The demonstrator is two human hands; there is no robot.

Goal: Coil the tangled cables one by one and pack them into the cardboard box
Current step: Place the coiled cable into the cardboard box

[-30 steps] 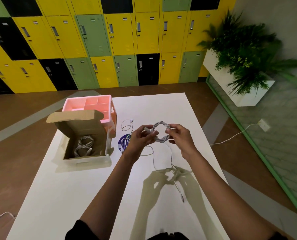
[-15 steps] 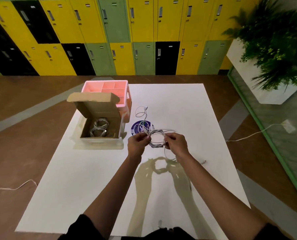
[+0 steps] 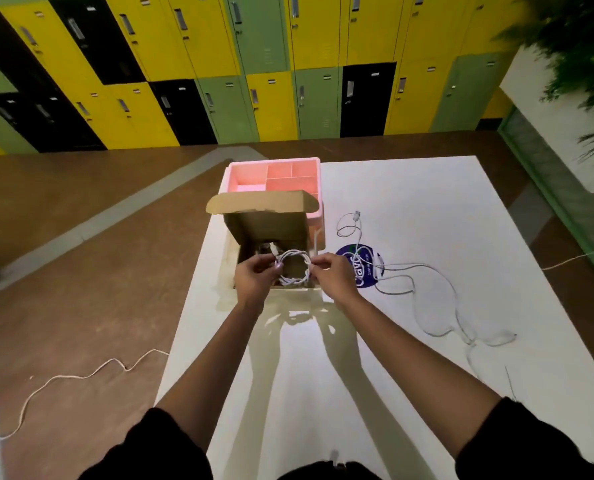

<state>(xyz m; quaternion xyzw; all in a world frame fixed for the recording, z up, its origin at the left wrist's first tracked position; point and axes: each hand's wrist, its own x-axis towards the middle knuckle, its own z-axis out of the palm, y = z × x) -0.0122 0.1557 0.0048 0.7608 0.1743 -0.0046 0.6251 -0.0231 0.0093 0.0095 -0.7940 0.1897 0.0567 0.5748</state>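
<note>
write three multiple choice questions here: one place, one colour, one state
1. Where is the coiled white cable?
A. on the brown floor
B. held at the opening of the brown cardboard box
C. hanging off the table edge

2. What colour is the compartmented plastic organiser behind the box?
A. blue
B. pink
C. grey

3. How is the box's lid?
A. taped shut
B. torn off
C. open, standing up

Answers: 1 B, the left hand and right hand pinch it there; 2 B, its walls and dividers are pink; 3 C, the flap stands raised and the inside shows.
</note>
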